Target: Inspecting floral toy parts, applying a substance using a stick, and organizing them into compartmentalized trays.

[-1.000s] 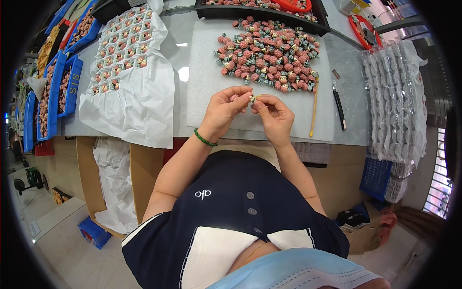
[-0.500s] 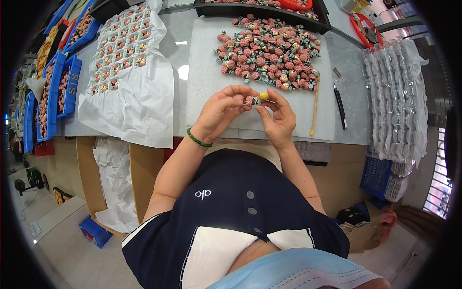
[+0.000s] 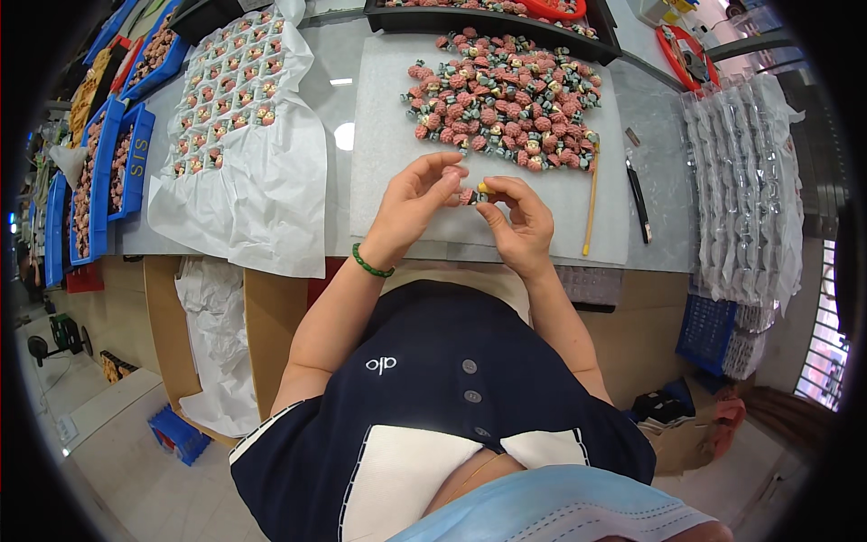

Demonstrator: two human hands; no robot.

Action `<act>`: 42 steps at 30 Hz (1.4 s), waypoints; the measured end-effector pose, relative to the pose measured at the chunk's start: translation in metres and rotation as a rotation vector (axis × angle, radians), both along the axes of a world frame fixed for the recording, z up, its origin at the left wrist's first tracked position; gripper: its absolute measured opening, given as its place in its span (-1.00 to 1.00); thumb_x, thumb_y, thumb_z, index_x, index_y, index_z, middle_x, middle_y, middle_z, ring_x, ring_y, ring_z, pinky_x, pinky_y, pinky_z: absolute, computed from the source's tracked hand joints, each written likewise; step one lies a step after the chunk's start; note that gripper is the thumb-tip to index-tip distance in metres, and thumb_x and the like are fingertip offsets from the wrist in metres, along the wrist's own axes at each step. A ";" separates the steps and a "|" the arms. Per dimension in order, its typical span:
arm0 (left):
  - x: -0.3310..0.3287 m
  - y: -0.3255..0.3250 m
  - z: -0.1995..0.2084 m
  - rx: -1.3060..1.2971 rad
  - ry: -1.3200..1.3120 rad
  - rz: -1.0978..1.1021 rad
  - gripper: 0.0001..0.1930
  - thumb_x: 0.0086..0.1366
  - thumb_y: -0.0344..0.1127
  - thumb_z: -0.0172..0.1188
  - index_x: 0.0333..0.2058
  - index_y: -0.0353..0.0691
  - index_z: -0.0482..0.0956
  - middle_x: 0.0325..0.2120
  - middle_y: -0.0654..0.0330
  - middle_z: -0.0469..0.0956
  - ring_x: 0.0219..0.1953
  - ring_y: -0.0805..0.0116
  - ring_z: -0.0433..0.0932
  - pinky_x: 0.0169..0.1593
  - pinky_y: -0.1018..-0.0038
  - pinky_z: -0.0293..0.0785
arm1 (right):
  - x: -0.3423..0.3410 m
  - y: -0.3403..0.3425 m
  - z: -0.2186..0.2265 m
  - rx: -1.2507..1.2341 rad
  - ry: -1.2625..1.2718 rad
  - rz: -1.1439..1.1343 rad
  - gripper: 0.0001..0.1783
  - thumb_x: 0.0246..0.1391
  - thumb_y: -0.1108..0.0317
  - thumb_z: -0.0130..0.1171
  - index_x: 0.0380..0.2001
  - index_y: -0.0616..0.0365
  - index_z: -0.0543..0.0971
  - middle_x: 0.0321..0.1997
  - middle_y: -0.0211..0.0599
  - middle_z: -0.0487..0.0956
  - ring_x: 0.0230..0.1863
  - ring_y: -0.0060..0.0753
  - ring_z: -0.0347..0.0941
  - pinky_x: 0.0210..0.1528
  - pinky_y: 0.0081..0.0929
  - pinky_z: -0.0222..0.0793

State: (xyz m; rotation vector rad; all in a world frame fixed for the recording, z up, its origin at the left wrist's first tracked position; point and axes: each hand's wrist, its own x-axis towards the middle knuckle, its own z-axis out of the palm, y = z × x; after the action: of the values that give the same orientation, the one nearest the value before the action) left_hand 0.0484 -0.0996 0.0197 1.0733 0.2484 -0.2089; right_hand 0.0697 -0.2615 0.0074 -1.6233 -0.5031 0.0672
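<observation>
My right hand (image 3: 519, 221) pinches a small figurine (image 3: 468, 196) with a pink knobbly top and grey-dark lower part between thumb and fingers. A yellow patch (image 3: 484, 186) shows at the tip of its index finger; whether it is a covering or a part cannot be told. Just left of the figurine is my left hand (image 3: 414, 200), its thumb and fingertips closed together. A pinkish spot shows at those tips, too small to make out. Beyond both hands a heap of like figurines (image 3: 506, 104) lies on a white foam sheet (image 3: 384, 117).
A white tray (image 3: 221, 90) of figurines in cells, partly under white paper (image 3: 262, 199), lies left. Blue bins (image 3: 135, 163) stand farther left. On the right are a yellow stick (image 3: 592, 203), a black-handled tool (image 3: 638, 203) and stacked clear trays (image 3: 741, 181). A black tray (image 3: 497, 25) sits behind.
My left fingertips have drawn slightly up and away from the figurine. The right hand has tilted a little, its index finger curling lower, with the figurine still in its pinch.
</observation>
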 end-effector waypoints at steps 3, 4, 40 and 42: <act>0.003 -0.010 -0.003 -0.213 0.131 -0.144 -0.73 0.25 -0.30 -0.03 -0.13 -0.32 0.38 -0.36 0.28 0.44 -0.35 0.58 0.37 -0.29 0.64 0.32 | 0.005 -0.010 0.001 -0.039 -0.063 -0.029 -0.67 -0.18 0.64 0.16 -0.24 0.29 0.45 -0.25 -0.22 0.44 -0.30 -0.48 0.38 -0.24 -0.62 0.32; 0.005 -0.018 -0.006 -0.228 0.120 -0.170 -0.73 0.25 -0.30 -0.03 -0.13 -0.32 0.38 -0.36 0.28 0.44 -0.35 0.58 0.37 -0.29 0.64 0.32 | 0.009 -0.017 0.004 -0.096 -0.102 -0.014 -0.66 -0.20 0.65 0.16 -0.24 0.27 0.45 -0.26 -0.23 0.44 -0.31 -0.47 0.38 -0.25 -0.62 0.32; 0.019 -0.070 0.002 -0.301 0.138 -0.064 -0.72 0.21 -0.37 0.02 -0.13 -0.39 0.37 -0.41 0.28 0.43 -0.41 0.53 0.39 -0.29 0.63 0.35 | 0.027 -0.102 0.068 0.067 -0.013 -0.270 -0.62 0.17 0.19 -0.16 -0.25 0.33 0.43 -0.55 -0.28 0.43 -0.60 -0.57 0.32 -0.60 -0.72 0.21; 0.017 -0.069 -0.001 -0.287 0.140 -0.068 -0.75 0.21 -0.37 0.01 -0.15 -0.37 0.39 -0.42 0.29 0.43 -0.42 0.54 0.38 -0.32 0.64 0.34 | 0.022 -0.097 0.063 -0.021 0.013 -0.168 -0.62 0.18 0.18 -0.19 -0.37 0.33 0.43 -0.60 -0.33 0.39 -0.67 -0.62 0.27 -0.67 -0.74 0.14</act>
State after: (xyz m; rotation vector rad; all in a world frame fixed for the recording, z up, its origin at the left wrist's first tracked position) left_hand 0.0657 -0.1684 0.0188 0.7842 0.2977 -0.3702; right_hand 0.0917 -0.3588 0.0706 -1.6784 -0.3551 -0.0425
